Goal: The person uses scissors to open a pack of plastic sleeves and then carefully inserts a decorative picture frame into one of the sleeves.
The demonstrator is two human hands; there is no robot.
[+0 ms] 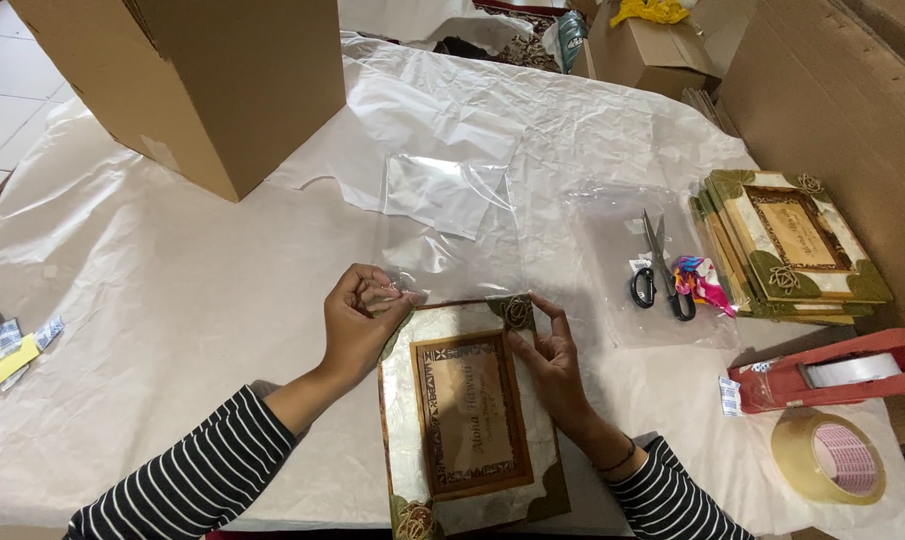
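Clear bag (452, 262), thin, limp and likely slippery, pinched at its mouth by left hand (360, 322); right hand (544, 355) grips top corner of stiff flat card (467, 412) lying on table (172, 300).

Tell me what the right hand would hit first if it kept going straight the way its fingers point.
The right hand points up-left, away from the person. Past the frame's corner, it would likely first meet the clear plastic bag; depth is uncertain.

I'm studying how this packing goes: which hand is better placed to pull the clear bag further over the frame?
Probably the left hand: it already pinches the clear bag at the frame's top corner.
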